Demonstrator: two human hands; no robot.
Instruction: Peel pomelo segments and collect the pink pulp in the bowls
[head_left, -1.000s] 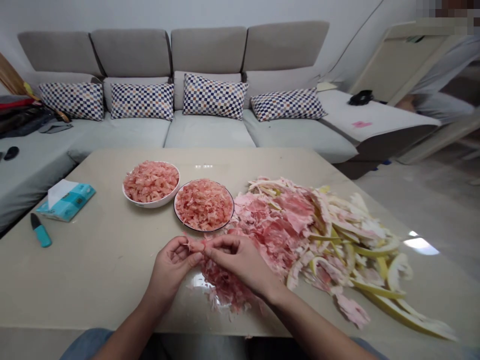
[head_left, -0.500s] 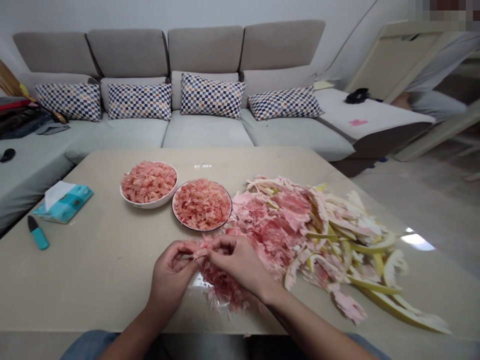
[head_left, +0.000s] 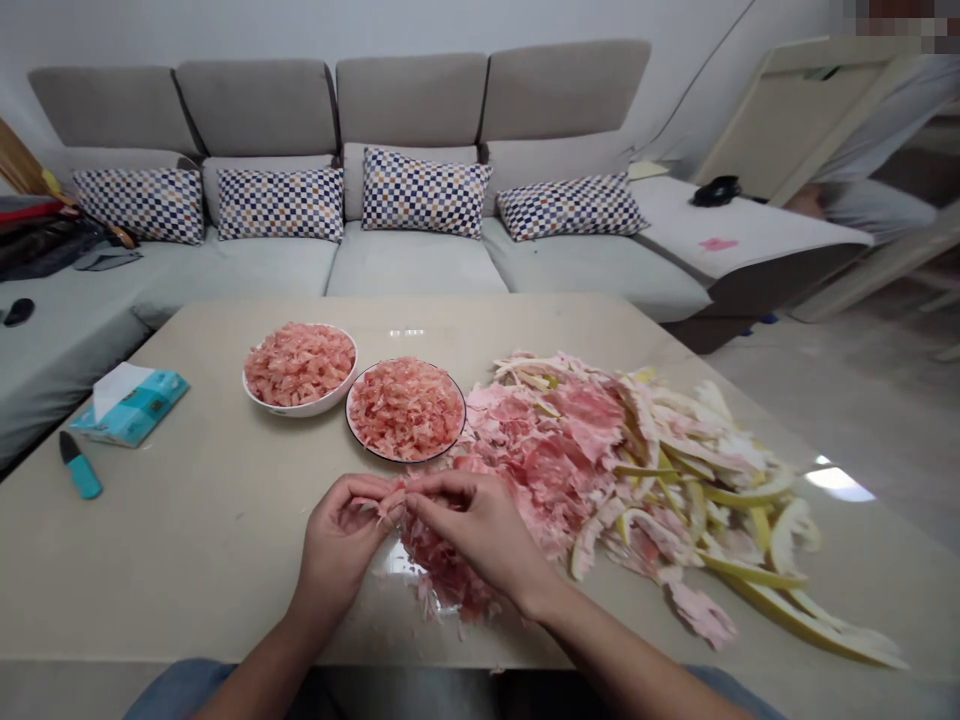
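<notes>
My left hand [head_left: 341, 545] is closed, its thumb and fingers pinching a small piece of pink pomelo flesh [head_left: 386, 502]. Fingertip to fingertip with it, my right hand [head_left: 480, 530] pinches the same piece from the right. Both hands are just above the table's near part. Under the right hand lie loose pink membrane scraps [head_left: 442, 580]. Right behind the hands stands a dark-rimmed plate [head_left: 349, 425] heaped with peeled pomelo flesh [head_left: 407, 405]. To its left, a white bowl [head_left: 300, 410] holds another heap of pomelo flesh [head_left: 300, 362].
A big pile of pink membranes [head_left: 551, 455] and yellow-white pomelo rinds [head_left: 697, 500] covers the table's right side. At left lie a tissue pack [head_left: 139, 408] and a small knife [head_left: 80, 468] with a teal handle. A sofa [head_left: 416, 265] runs behind the table [head_left: 225, 560]. A person sits at far right.
The fingers have shifted slightly on the pomelo piece, and the right fingertips now close nearer to the left ones. Plate, bowl and peel pile stay in place.
</notes>
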